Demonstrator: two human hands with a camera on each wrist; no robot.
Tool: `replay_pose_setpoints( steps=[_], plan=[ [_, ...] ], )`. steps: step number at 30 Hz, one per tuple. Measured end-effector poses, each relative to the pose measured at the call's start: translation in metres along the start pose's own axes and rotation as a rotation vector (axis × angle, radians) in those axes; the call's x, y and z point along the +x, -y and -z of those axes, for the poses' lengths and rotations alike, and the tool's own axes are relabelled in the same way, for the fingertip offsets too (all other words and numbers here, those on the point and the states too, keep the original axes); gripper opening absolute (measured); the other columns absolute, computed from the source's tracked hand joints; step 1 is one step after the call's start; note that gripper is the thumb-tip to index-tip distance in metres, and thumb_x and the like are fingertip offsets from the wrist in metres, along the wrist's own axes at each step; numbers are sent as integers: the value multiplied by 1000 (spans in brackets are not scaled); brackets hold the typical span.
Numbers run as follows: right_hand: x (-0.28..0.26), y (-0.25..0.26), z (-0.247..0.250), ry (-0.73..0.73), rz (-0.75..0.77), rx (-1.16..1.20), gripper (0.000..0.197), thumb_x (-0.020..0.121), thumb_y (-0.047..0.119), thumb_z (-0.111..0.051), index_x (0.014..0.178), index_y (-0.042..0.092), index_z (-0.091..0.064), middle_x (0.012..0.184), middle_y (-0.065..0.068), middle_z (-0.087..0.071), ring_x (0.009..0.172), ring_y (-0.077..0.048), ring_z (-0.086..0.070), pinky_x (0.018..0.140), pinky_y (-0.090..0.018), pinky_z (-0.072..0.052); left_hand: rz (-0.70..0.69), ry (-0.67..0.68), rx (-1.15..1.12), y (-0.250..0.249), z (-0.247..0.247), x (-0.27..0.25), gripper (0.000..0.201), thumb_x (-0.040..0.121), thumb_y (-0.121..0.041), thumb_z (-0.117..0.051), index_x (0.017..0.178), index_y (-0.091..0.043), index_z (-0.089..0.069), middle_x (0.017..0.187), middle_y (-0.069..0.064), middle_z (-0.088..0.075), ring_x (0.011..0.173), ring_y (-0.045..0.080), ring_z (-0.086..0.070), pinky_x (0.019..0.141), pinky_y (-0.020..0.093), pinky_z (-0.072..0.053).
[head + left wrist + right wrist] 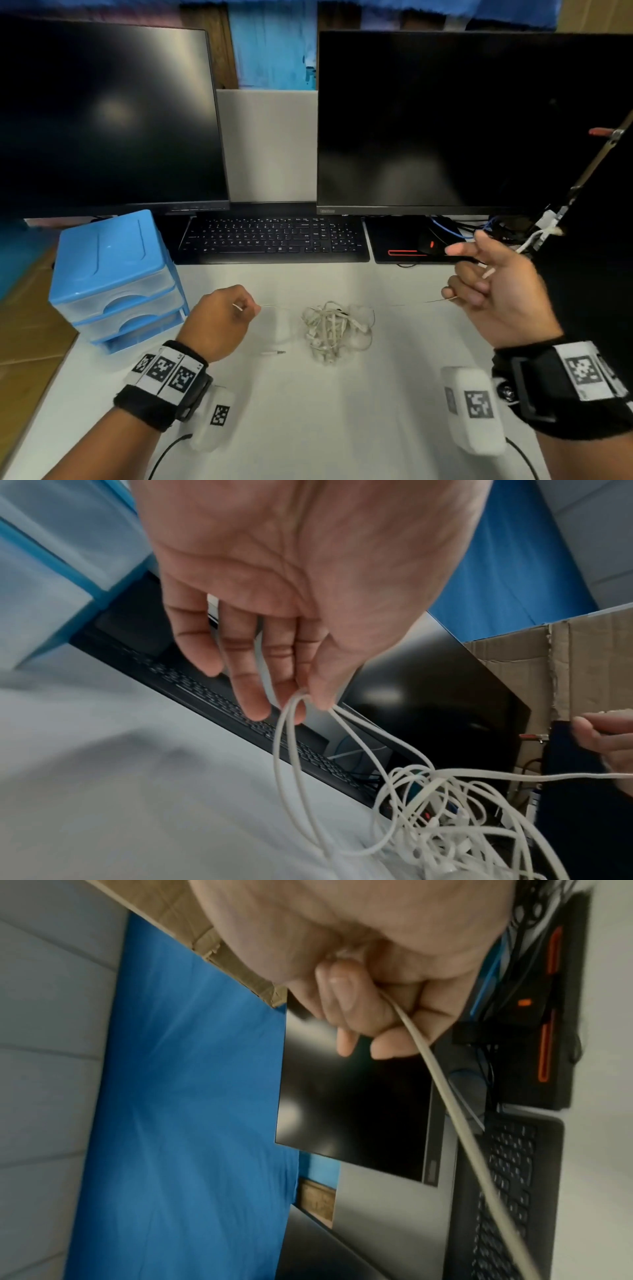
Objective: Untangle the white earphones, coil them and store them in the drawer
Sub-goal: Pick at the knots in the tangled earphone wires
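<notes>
Stage: early, we judge | white earphones (pixel 329 330) knotted on tabletop (pixel 342 428) | left hand (pixel 222 318) fingers (pixel 291 674) pinch a loop; right hand (pixel 496 294) grips a strand | coiling pending; blue drawer unit (pixel 116 281) closed

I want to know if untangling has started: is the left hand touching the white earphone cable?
Touching. The left wrist view shows the left hand pinching loops of the earphone cable between thumb and fingertips; strands run straight from that pinch down into the tangle.
</notes>
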State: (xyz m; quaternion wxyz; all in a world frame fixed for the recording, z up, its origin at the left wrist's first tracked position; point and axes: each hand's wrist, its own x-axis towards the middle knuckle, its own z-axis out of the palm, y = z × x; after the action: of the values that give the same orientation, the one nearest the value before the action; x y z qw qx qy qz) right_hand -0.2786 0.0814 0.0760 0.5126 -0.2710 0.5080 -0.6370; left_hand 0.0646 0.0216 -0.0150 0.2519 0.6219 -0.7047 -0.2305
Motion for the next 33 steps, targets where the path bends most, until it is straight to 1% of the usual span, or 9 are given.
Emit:
replay_pose_setpoints(
  steps=[5, 9, 13, 17, 20, 24, 27, 30, 33],
  plan=[
    [-1, -8, -7, 47, 32, -167, 52, 105, 41, -33, 82, 5, -65, 52, -5, -39, 49, -21, -44, 62, -37, -49, -224, -1, -7, -21, -12, -11, 29, 82, -20, -74, 102, -34, -60, 121, -19, -57, 114, 7, -47, 100, 29, -38],
    [-5, -21, -18, 24, 138, -604, 61, 105, 46, -27, 84, 8, -69, 73, -9, -57, 74, -21, -58, 76, -41, -50, -352, 130, -11, -56, -37, -14, 26, 80, -22, -76, 99, -35, -63, 106, -21, -60, 103, 5, -56, 90, 25, -44],
    [2, -23, -5, 35, 118, -808, 61, 103, 50, -30, 82, 7, -67, 62, -7, -49, 58, -19, -50, 60, -34, -43, -191, 223, 182, -61, -50, 2, 24, 85, -25, -66, 104, -36, -57, 107, -16, -63, 94, 11, -60, 79, 29, -48],
    [15, -37, 18, 51, 4, -1191, 46, 97, 46, -51, 80, 5, -65, 63, -1, -59, 61, -18, -57, 65, -32, -51, -109, 143, -66, -48, -46, 9, 19, 83, -13, -71, 79, -30, -63, 83, -12, -70, 78, 6, -64, 76, 33, -55],
    [21, -47, 27, -59, 3, -1473, 33, 82, 44, -66, 74, 12, -62, 73, -1, -65, 72, -20, -62, 74, -36, -56, -102, 111, -371, -51, -35, -1, 22, 85, 1, -69, 80, -19, -63, 79, -5, -65, 62, 7, -62, 58, 22, -48],
    [17, -38, 21, 30, -96, -1533, 55, 71, 58, -72, 50, 13, -50, 43, 1, -56, 49, -18, -60, 61, -31, -54, -137, 150, -584, -54, -24, -12, 26, 89, 9, -61, 87, -16, -68, 77, -2, -66, 69, 15, -67, 55, 27, -54],
    [7, -27, 14, -60, 28, -1585, 64, 73, 70, -65, 50, 12, -52, 47, 0, -58, 55, -20, -64, 60, -31, -53, -195, 154, -638, -63, -15, -15, 30, 92, 8, -57, 87, -18, -70, 80, 2, -71, 77, 19, -70, 64, 29, -57],
    [-3, -21, 4, -132, 370, -1410, 39, 83, 53, -69, 63, 20, -63, 58, 7, -59, 63, -16, -60, 59, -29, -47, -246, 183, -696, -73, -6, -19, 26, 92, 9, -57, 89, -14, -69, 81, 2, -73, 78, 19, -70, 65, 28, -57],
    [-22, -20, -21, 146, 539, -990, 10, 88, 27, -72, 78, 26, -73, 70, 8, -68, 69, -6, -62, 65, -20, -51, -263, 224, -745, -82, -1, -27, 24, 90, 7, -59, 90, -14, -69, 81, 3, -75, 81, 24, -71, 69, 30, -58]
  ],
)
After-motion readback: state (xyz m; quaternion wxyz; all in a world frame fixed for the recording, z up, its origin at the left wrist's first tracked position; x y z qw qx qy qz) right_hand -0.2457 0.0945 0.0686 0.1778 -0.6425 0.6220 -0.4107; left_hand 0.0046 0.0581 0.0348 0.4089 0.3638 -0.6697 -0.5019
